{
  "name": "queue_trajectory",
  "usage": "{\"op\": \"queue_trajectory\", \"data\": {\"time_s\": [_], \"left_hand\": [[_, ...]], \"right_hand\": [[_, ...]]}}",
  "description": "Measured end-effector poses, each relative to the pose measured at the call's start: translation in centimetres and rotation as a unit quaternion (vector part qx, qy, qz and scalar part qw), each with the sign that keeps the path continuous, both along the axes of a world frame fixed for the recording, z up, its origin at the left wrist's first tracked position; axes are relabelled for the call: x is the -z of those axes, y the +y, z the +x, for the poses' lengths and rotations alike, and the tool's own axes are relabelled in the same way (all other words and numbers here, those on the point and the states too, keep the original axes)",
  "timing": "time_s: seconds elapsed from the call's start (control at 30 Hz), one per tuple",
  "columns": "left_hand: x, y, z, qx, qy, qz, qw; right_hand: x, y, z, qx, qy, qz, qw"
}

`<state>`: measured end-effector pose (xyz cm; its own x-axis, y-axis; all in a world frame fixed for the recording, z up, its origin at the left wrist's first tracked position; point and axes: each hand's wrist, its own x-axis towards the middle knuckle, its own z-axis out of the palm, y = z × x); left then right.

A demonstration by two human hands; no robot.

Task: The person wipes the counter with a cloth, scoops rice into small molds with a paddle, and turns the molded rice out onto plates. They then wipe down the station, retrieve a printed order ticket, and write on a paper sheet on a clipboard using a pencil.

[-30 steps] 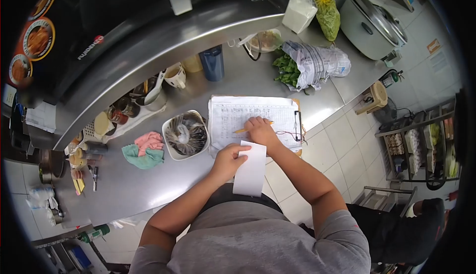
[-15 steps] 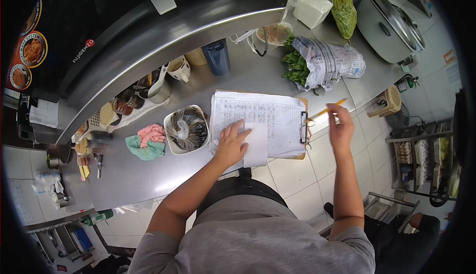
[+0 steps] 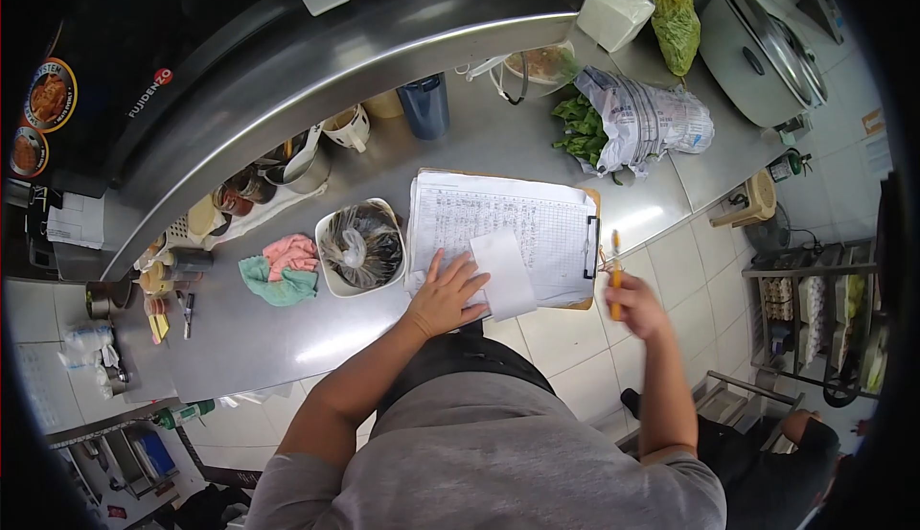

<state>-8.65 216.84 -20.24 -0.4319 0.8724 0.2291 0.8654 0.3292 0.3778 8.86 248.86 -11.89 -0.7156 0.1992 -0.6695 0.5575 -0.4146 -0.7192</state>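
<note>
My left hand (image 3: pixel 448 292) lies flat with fingers spread on the lower left of the written sheets (image 3: pixel 498 214), its fingertips at the edge of a blank white slip (image 3: pixel 504 273). The slip lies tilted over the sheets' lower edge. The sheets rest on a brown clipboard (image 3: pixel 593 202) whose dark clip is on the right side. My right hand (image 3: pixel 632 305) is closed round a yellow-orange pencil (image 3: pixel 615 271), held nearly upright in view, just right of the clip and off the clipboard.
Left of the sheets stands a white tub (image 3: pixel 335 283) with a dark plastic bag; pink and green cloths (image 3: pixel 287 266) lie beyond. Wrapped leafy greens (image 3: pixel 642 123), a blue container (image 3: pixel 425 106) and a large cooker (image 3: pixel 757 56) stand behind. Another person (image 3: pixel 767 463) is at lower right.
The white slip went from my left hand onto the sheets and now lies tilted. My right hand lifted off the sheets with the pencil, moved right, then came lower, turning the pencil upright.
</note>
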Motion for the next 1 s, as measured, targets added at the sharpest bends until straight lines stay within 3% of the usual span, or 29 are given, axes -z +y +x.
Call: {"op": "queue_trajectory", "data": {"time_s": [0.07, 0.13, 0.23, 0.3, 0.33, 0.4, 0.53, 1.0], "left_hand": [[0.1, 0.2, -0.2, 0.007, -0.015, -0.006, 1.0], [0.2, 0.3, -0.3, 0.019, -0.005, -0.003, 1.0], [0.2, 0.2, -0.3, 0.03, 0.003, -0.018, 0.999], [0.3, 0.1, -0.3, 0.029, 0.009, -0.015, 0.999], [0.4, 0.1, -0.2, 0.025, 0.016, -0.009, 1.0], [0.6, 0.1, -0.1, 0.022, 0.013, -0.004, 1.0], [0.7, 0.0, -0.2, 0.021, 0.002, -0.01, 1.0], [0.3, 0.4, -0.5, -0.001, -0.027, -0.026, 0.999]], "right_hand": [[3.0, -3.8, -2.6, 0.034, 0.099, -0.143, 0.984], [4.1, -7.4, -6.1, 0.097, 0.127, -0.189, 0.969], [4.7, -10.9, -10.5, 0.117, 0.157, -0.111, 0.974], [6.2, -12.1, -12.4, 0.083, 0.198, 0.028, 0.976], [6.9, -12.5, -13.1, 0.083, 0.194, 0.028, 0.977], [8.5, -12.7, -14.1, 0.01, 0.241, 0.197, 0.95], [10.5, -12.5, -14.6, -0.054, 0.265, 0.319, 0.908], [10.5, -12.8, -14.7, -0.045, 0.287, 0.301, 0.908]]}}
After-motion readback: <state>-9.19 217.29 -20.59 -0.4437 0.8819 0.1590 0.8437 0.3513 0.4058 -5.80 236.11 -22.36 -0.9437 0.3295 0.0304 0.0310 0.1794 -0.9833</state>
